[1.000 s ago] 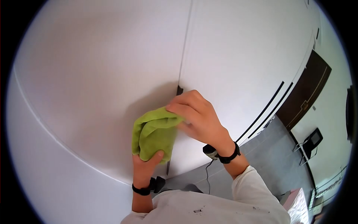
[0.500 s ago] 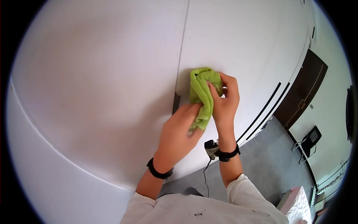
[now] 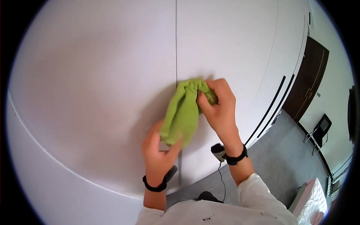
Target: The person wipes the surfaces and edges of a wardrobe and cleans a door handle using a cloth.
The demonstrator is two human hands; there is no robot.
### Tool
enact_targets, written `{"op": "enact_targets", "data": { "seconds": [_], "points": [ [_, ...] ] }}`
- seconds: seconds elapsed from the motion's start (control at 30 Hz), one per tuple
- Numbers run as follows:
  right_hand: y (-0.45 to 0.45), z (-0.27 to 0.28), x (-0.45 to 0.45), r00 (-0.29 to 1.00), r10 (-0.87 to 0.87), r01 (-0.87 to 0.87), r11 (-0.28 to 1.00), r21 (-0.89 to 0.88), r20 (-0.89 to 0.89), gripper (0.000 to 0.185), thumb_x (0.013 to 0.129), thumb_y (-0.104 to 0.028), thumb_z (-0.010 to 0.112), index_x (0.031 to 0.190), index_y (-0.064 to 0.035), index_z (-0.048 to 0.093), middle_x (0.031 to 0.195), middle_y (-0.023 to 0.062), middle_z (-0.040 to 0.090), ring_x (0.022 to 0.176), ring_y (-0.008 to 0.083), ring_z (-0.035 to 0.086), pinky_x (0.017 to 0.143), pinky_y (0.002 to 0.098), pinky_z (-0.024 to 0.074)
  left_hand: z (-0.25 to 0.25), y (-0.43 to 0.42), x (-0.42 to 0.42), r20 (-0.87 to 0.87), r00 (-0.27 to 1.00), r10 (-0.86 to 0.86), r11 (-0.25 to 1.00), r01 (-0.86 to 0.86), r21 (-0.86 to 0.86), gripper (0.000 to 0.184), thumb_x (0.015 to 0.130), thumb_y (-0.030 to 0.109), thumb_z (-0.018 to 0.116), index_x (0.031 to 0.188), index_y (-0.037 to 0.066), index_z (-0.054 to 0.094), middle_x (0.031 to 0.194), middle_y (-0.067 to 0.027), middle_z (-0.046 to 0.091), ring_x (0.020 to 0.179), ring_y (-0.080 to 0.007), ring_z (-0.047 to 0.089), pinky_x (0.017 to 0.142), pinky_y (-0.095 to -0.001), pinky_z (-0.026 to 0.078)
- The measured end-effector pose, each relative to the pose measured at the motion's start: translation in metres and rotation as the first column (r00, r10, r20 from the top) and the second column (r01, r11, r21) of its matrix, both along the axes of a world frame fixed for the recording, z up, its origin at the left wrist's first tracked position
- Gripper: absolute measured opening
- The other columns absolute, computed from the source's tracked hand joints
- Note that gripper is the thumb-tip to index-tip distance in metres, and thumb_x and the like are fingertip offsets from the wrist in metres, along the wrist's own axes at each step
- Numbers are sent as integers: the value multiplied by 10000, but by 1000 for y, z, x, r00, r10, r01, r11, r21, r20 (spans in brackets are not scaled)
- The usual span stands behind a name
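A green cloth [image 3: 187,114], folded and bunched, hangs between my two hands in front of the white cabinet doors [image 3: 93,75]. My left hand [image 3: 159,152] grips its lower end, with the fingers at the left edge and the thumb in front, slightly blurred. The upper right part of the cloth is pinched between the thumb and fingers of my right hand [image 3: 219,107]. Behind the cloth runs the vertical seam between two doors, and a dark strip shows below it. Each wrist wears a black band.
Long black handles [image 3: 270,107] line the cabinet farther right. Beyond the grey floor [image 3: 270,161] stand a brown door [image 3: 310,78] and a black chair [image 3: 321,129]. A pink and white object [image 3: 310,200] is at the lower right. A cable hangs near my right wrist.
The cloth has moved left across the door seam and opened out somewhat. My left hand has moved left and now holds its lower end, while my right hand keeps the upper part.
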State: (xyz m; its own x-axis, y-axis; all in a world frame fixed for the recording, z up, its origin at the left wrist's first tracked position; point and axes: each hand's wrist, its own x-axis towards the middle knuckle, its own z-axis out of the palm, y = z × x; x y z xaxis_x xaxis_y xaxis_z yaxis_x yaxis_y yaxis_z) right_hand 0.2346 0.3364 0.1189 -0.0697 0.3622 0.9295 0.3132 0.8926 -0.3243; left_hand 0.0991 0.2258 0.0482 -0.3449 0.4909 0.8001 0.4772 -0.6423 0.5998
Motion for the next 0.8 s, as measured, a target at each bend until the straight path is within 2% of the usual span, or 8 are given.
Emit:
{"op": "enact_targets", "data": {
  "seconds": [0.03,0.1,0.17,0.23,0.4,0.47,0.67,0.8],
  "points": [
    [-2,-3,2,1000,-8,10,998,-63,30,197,767,-87,704,954,-63,645,857,87,577,701,253,587,624,325,492,-1,3,2,0,1000,0,1000,0,6,347,815,37,706,1128,-46,581,1014,-121,662,884,-154,616,805,-296,494],
    [-4,5,-1,997,-39,39,999,-5,60,208,772,-103,706,967,-69,639,858,80,572,676,250,586,592,329,488,-5,3,5,126,985,-119,992,113,52,366,818,32,702,1151,-44,570,1031,-119,654,907,-157,613,806,-303,495],
    [-11,26,-11,991,-118,107,984,145,66,210,778,-120,707,967,-69,631,846,75,564,656,254,585,570,344,483,3,5,5,144,980,-140,987,128,94,381,829,28,694,1173,-53,551,998,-108,657,879,-152,618,785,-302,504],
    [-17,45,-19,994,-82,73,989,125,70,213,775,-125,709,963,-70,627,845,75,562,650,261,585,563,352,481,20,-1,6,213,958,-189,981,174,89,373,843,28,682,1176,-63,540,964,-96,661,835,-142,623,754,-297,513],
    [-13,16,-14,991,-118,113,990,78,63,230,762,-129,716,963,-67,623,846,78,562,637,275,584,557,355,484,2,13,0,85,995,-51,994,42,99,369,822,30,699,1148,-55,550,952,-114,659,811,-174,634,728,-303,513],
    [-12,-2,-7,992,-95,97,995,-14,82,233,762,-138,713,966,-67,625,848,77,564,646,275,589,559,354,485,-11,20,1,19,1000,6,997,-8,79,396,772,16,721,1130,-39,563,983,-136,643,850,-238,638,756,-324,505],
    [-12,27,-11,978,-154,139,985,105,141,232,789,-137,696,1000,-65,631,855,81,566,656,267,599,564,351,484,-11,24,5,56,998,8,998,-12,59,421,718,10,743,1101,-33,572,966,-152,626,864,-307,618,774,-358,492],
    [-13,20,-8,975,-148,144,989,36,166,247,797,-121,693,1035,-79,643,902,76,582,680,251,611,584,336,496,-9,28,10,89,996,-23,998,17,66,424,713,16,751,1097,-29,576,955,-150,626,852,-313,612,765,-364,490]
  ]
}}
